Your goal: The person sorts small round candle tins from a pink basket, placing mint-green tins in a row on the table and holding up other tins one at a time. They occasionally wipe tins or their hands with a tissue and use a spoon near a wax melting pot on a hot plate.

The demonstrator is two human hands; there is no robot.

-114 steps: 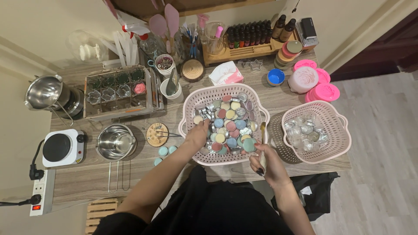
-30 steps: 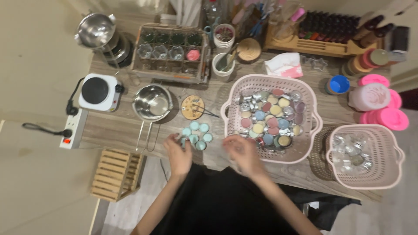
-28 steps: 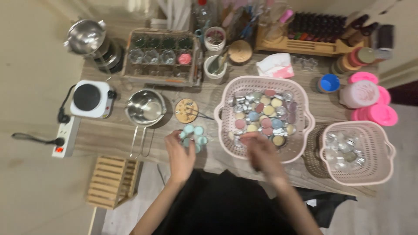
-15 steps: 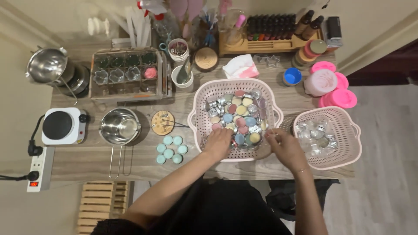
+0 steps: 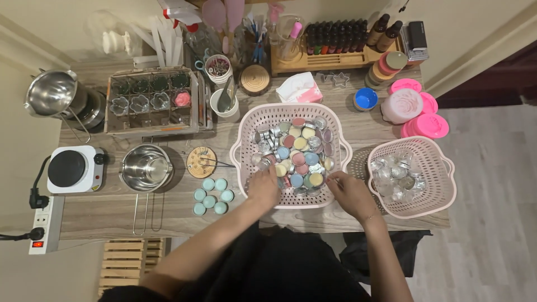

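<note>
A pale pink slotted basket (image 5: 244, 132) sits mid-table, heaped with small round tins of wax in pink, blue, yellow, green and bare silver. The left hand (image 5: 264, 189) reaches over its near rim, fingers curled down among the tins; whether it pinches one cannot be told. The right hand (image 5: 348, 193) rests at the near right corner, fingertips at the rim, grip unclear. Six teal tins (image 5: 211, 196) cluster just left of the basket

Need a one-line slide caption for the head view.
Both hands, left hand and right hand, reach into a pink basket of coloured tealight candles on a crowded wooden table.
</note>
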